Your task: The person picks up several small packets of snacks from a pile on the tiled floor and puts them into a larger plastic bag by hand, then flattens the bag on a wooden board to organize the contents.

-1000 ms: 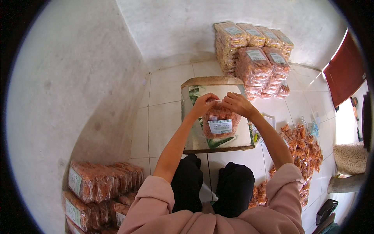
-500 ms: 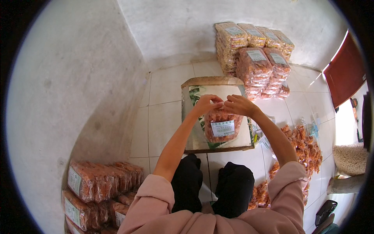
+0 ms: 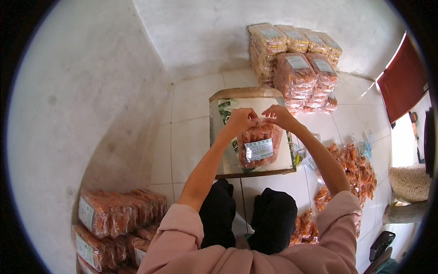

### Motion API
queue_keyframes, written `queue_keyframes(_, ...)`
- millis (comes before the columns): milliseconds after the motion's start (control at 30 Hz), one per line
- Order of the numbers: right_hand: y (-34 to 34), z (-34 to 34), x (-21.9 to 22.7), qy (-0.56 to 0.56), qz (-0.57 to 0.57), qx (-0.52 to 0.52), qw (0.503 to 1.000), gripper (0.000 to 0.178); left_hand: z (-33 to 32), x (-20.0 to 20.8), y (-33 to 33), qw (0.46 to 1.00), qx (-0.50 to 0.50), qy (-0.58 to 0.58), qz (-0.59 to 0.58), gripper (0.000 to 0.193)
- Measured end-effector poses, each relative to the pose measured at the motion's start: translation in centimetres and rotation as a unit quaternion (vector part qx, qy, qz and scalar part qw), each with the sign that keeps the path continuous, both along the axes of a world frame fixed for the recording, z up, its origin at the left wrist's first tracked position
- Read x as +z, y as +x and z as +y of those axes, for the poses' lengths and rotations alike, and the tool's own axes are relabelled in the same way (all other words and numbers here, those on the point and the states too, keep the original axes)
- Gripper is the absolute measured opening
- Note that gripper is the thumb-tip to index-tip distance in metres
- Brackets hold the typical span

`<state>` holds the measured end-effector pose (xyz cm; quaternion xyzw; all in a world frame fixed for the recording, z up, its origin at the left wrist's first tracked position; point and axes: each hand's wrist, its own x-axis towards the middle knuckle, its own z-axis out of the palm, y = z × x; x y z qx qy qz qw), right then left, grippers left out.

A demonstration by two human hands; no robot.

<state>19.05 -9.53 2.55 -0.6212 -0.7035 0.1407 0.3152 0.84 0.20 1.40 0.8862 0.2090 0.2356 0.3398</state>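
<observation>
“Orange-brown, showing through clear plastic: that's the bag on the low surface, straight ahead of the person's knees. What are they doing with it?”

“Working at its mouth, I'd judge, where the film gathers along the bag's far edge. Both hands are there.”

“Are they gripping it?”

“The left hand has its fingers bunched at the bag's far left corner. The right hand is over the far right one, fingers fanned slightly apart. Whether either grip is clamped on the film I can't tell from here; the fingertips hide it.”

“And what would the next move call for?”

“A fine pinch on thin film, I'd say, with both hands level so the top doesn't pucker.”

“How does the bag itself look?”

“Plump and lumpy, glossy where the light catches it. A white label with green borders sits on the side facing the person, slightly tilted.”

“And around it?”

“To the right of the bag, loose orange-brown packets are heaped on the floor. Beyond it and to the right, orange packs are stacked in front of pale yellow ones. Nearer the person, left of the bag, more labelled packs are piled in rows.”
</observation>
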Motion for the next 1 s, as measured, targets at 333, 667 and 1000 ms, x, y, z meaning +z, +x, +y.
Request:
queue_keyframes(333, -1.8, -0.1, 0.0, 0.066, -0.086, 0.041, 0.993, 0.006, 0.0, 0.2, -0.5, 0.996, -0.011, 0.073, -0.042, 0.021)
queue_keyframes(667, -0.7, 0.2, 0.7, -0.026, 0.023, 0.018, 0.999, 0.017, 0.2, -0.4, 0.0, 0.998, -0.033, 0.05, -0.022, 0.012)
queue_keyframes(1000, -0.5, 3.4, 0.8, -0.066, -0.128, 0.067, 0.987, 0.018, 0.3, -0.1, 0.6, 0.996, -0.024, 0.065, -0.05, 0.018)
